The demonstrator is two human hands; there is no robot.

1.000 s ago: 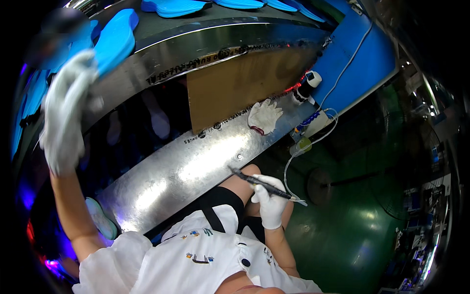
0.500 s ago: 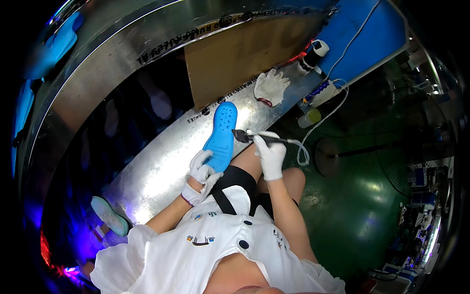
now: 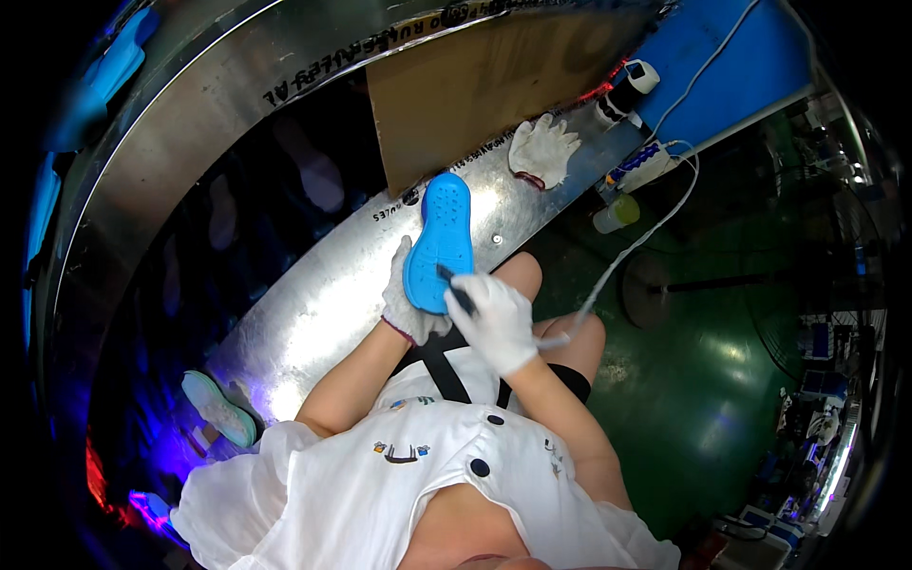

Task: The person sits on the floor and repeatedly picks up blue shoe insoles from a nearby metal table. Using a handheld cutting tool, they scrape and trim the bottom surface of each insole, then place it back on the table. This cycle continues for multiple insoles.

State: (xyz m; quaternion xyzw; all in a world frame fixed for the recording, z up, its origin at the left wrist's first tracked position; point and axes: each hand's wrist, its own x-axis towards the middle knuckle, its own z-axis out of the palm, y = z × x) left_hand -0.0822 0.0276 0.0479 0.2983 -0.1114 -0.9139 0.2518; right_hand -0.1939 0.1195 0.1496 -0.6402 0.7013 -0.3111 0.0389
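A bright blue shoe sole [image 3: 445, 233], pitted with small holes at its far end, is held over the near edge of the metal bench. My left hand [image 3: 403, 294], in a white knit glove, grips it along its left side and near end, some fingers hidden beneath. In my white-gloved right hand [image 3: 500, 321] is a dark-handled brush [image 3: 462, 298], pointing at the near half of the sole. A pale hose [image 3: 608, 275] trails from behind that hand. The brush's tip is partly blurred, so contact is hard to judge.
On the metal bench [image 3: 313, 285] lie a spare white glove [image 3: 543, 152] and, at the near left, a pale green shoe sole [image 3: 218, 408]. A cardboard sheet [image 3: 456, 104] stands behind. A black-and-white bottle [image 3: 627, 90] and a yellow-lidded jar [image 3: 616, 215] are at the right.
My right hand has moved left and nearer, bringing the brush from beside the sole to over its near half. My left hand has shifted to the sole's left side, and the sole is more upright in view.
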